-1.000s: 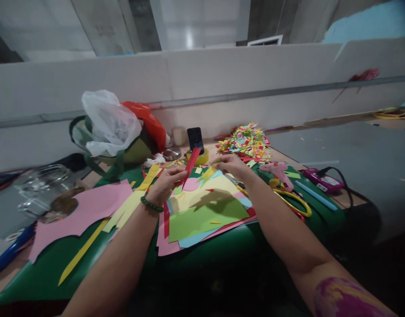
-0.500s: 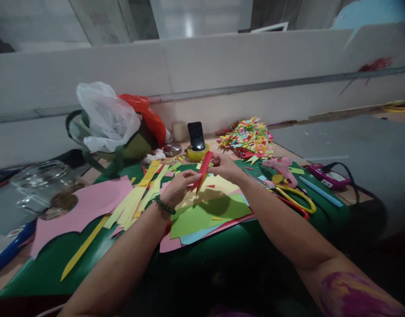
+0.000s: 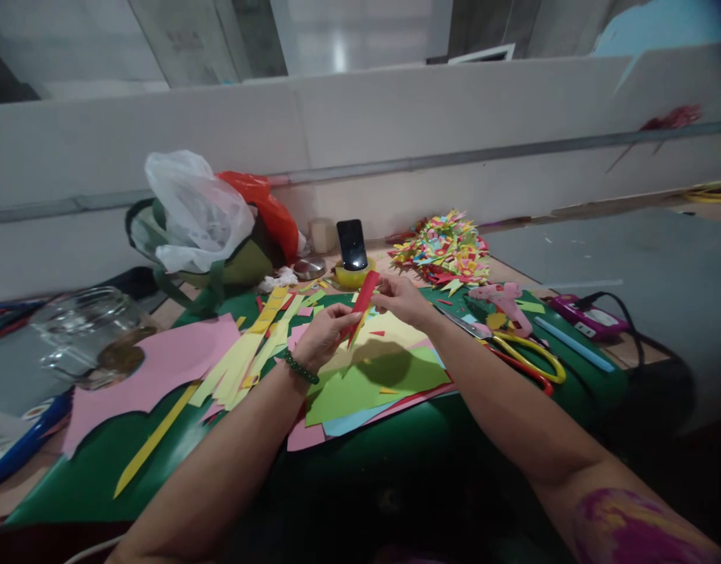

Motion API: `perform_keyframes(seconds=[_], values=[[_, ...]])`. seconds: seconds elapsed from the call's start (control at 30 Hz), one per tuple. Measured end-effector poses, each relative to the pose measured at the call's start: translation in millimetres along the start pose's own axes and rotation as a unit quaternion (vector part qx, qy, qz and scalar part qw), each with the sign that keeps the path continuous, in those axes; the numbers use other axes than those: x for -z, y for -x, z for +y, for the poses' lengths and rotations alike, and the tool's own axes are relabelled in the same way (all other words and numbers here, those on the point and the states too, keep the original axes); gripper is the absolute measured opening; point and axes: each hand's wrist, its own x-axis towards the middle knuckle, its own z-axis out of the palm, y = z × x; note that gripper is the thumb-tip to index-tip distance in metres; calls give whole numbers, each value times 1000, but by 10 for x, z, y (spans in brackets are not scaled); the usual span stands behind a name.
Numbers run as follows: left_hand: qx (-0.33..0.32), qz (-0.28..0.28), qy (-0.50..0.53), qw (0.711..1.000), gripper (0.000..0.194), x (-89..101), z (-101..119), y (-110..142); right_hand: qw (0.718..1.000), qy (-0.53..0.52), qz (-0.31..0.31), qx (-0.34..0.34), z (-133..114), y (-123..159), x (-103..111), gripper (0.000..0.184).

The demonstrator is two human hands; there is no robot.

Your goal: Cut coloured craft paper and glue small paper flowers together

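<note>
A red paper strip (image 3: 364,300) is held up between both hands, tilted, with a yellow-green edge showing beside it. My left hand (image 3: 328,333), with a green bead bracelet at the wrist, pinches its lower part. At its upper right side, my right hand (image 3: 400,301) grips it with thumb and fingers. Beneath the hands lies a stack of coloured sheets, a green sheet (image 3: 378,384) on top near me. Small red and orange scraps rest on the stack. Left of it are several cut pale-yellow paper strips (image 3: 234,364).
Scissors (image 3: 528,352) and a pink glue gun (image 3: 505,301) lie to the right. Behind stand a phone (image 3: 352,244) and a heap of paper flowers (image 3: 446,247). At left are a pink cut sheet (image 3: 178,356), a glass jar (image 3: 93,333) and a bag (image 3: 243,254).
My left hand has shifted slightly right and up along the red strip. The right hand keeps its grip. The whole view has moved a little.
</note>
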Motion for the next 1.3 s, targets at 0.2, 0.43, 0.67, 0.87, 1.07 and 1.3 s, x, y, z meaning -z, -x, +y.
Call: perform_keyframes(seconds=[0.2, 0.43, 0.67, 0.87, 1.07, 1.3], values=[[-7, -2, 0, 1000, 33, 13, -23, -11, 999, -23, -1, -39, -64, 40, -23, 29], [7, -47, -12, 999, 32, 36, -43, -27, 997, 52, 45, 28, 45, 27, -72, 44], [61, -69, -51, 994, 36, 75, -54, -37, 995, 79, 44, 30, -9, 59, -47, 40], [38, -75, -79, 993, 50, 88, -52, -38, 996, 83, 31, 13, 21, 59, -45, 35], [20, -81, -94, 992, 52, 86, -35, -18, 996, 84, 35, 12, 38, 51, -32, 36], [21, -83, -86, 993, 49, 80, -15, -5, 999, 36, 32, -1, 71, 15, -14, 41]])
